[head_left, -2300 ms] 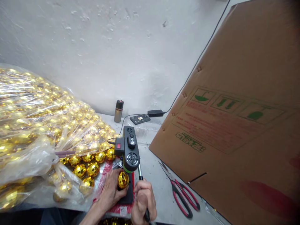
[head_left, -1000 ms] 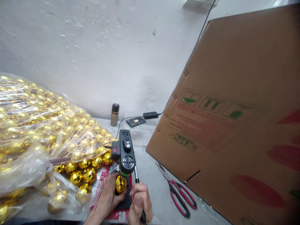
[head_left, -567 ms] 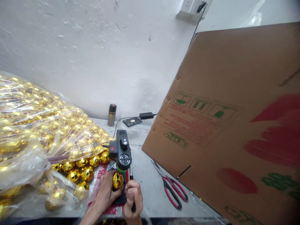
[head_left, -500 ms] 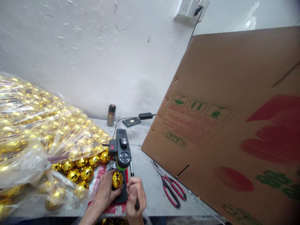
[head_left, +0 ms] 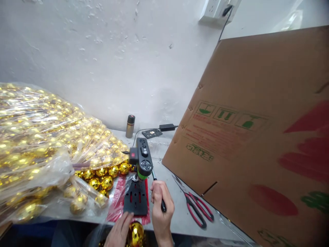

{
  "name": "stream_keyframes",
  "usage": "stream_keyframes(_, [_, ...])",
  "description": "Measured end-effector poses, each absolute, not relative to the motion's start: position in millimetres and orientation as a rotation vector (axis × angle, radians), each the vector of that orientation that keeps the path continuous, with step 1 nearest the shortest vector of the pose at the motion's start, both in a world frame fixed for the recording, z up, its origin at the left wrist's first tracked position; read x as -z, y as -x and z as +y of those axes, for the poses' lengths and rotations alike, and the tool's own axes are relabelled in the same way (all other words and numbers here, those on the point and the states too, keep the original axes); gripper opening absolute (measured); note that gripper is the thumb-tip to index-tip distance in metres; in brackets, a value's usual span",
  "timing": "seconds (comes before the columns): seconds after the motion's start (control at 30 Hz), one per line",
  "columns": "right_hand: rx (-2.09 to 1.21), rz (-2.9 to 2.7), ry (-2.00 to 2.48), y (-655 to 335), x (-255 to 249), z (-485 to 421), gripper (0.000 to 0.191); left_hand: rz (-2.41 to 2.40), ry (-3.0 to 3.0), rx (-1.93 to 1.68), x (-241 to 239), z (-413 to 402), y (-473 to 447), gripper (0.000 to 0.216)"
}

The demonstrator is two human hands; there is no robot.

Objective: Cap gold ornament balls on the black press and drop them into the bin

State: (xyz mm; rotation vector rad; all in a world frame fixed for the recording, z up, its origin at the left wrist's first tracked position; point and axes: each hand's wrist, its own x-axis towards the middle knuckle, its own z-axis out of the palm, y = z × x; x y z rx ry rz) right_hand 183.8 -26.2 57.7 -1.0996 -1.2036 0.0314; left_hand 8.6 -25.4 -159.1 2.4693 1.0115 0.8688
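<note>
My right hand (head_left: 162,211) is wrapped round the black grip of the lever (head_left: 163,205) on a small bench press (head_left: 144,161), like a mini drill stand, with a black head and green collar. Its slotted black base plate (head_left: 135,199) lies bare on red plastic sheeting (head_left: 117,200). At the table's front edge is my left hand (head_left: 118,231), fingers stretched out and its thumb hidden. Just right of those fingers is a gold mirror ball (head_left: 136,234); whether they touch is unclear.
A big clear plastic bag (head_left: 51,130) of gold mirror balls fills the left side. Red-handled scissors (head_left: 197,209) lie at right, before a large cardboard box (head_left: 231,103). Behind stand a dark-capped bottle (head_left: 130,126), a black patterned slab (head_left: 151,133) and a power adapter (head_left: 167,127).
My left hand has moved from the press base to the table's front edge, and the gold ball there has left the plate. My right hand stays on the lever. The view shifted slightly.
</note>
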Motion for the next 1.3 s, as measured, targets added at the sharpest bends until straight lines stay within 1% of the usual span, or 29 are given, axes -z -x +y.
stream_keyframes(0.07, [-0.038,-1.218,1.103,-184.7,-55.1,-27.3,0.032,1.185,-2.467,-0.938,133.6,-12.0,-0.4,0.058])
stream_keyframes(0.13, [-0.032,-1.232,1.1,-186.0,-53.5,-27.2,0.031,1.389,-2.454,-1.042,99.1,12.7,6.8,0.045])
stream_keyframes(0.17, [-0.025,-1.234,1.095,-186.5,-52.9,-26.8,0.031,1.469,-2.448,-1.05,81.8,27.7,10.4,0.043])
stream_keyframes(0.23, [-0.012,-1.238,1.083,-187.1,-51.7,-25.8,0.03,1.569,-2.449,-0.911,53.2,57.8,17.4,0.044])
stream_keyframes(0.33, [-0.02,-1.246,1.066,-187.1,-50.2,-24.9,0.029,1.593,-2.415,-0.506,33.0,91.9,25.1,0.046])
stream_keyframes(0.4, [-0.028,-1.251,1.06,-187.0,-49.7,-25.3,0.028,1.551,-2.375,-0.356,32.3,103.9,26.2,0.052])
stream_keyframes(0.47, [-0.019,-1.256,1.058,-187.1,-49.7,-26.1,0.027,1.52,-2.356,-0.335,35.2,108.8,24.9,0.059])
stream_keyframes(0.57, [0.008,-1.275,1.05,-187.8,-50.6,-26.5,0.027,1.492,-2.326,-0.392,34.6,108.3,21.7,0.064])
stream_keyframes(0.63, [0.01,-1.283,1.045,-188.2,-51.5,-26.2,0.026,1.458,-2.21,-0.545,28.4,103.8,18.6,0.062])
stream_keyframes(0.7, [0.008,-1.283,1.045,-188.1,-52.9,-25.8,0.027,1.422,-1.962,-0.763,20.1,94.5,12.3,0.058])
stream_keyframes(0.77, [0.011,-1.275,1.049,-187.3,-55.2,-25.5,0.028,1.342,-1.63,-0.935,14.5,79.1,0.8,0.062])
stream_keyframes(0.9, [0.0,-1.252,1.074,-185.6,-63.9,-25.2,0.029,1.041,-0.947,-1.015,21.7,39.8,-33.0,0.072])
stream_keyframes(0.97, [-0.015,-1.246,1.09,-185.7,-69.8,-24.7,0.029,1.015,-0.734,-1.031,32.6,26.4,-47.0,0.078])
stream_keyframes(1.03, [-0.018,-1.252,1.094,-186.5,-75.6,-24.2,0.029,1.074,-0.707,-1.047,45.3,21.8,-54.9,0.083])
stream_keyframes(1.1, [-0.009,-1.269,1.089,-187.6,-80.4,-23.8,0.029,1.18,-0.836,-1.069,58.0,24.7,-57.4,0.083])
stream_keyframes(1.3, [0.015,-1.312,1.063,-189.1,-84.8,-25.5,0.028,1.399,-1.305,-1.114,81.8,41.6,-62.4,0.077])
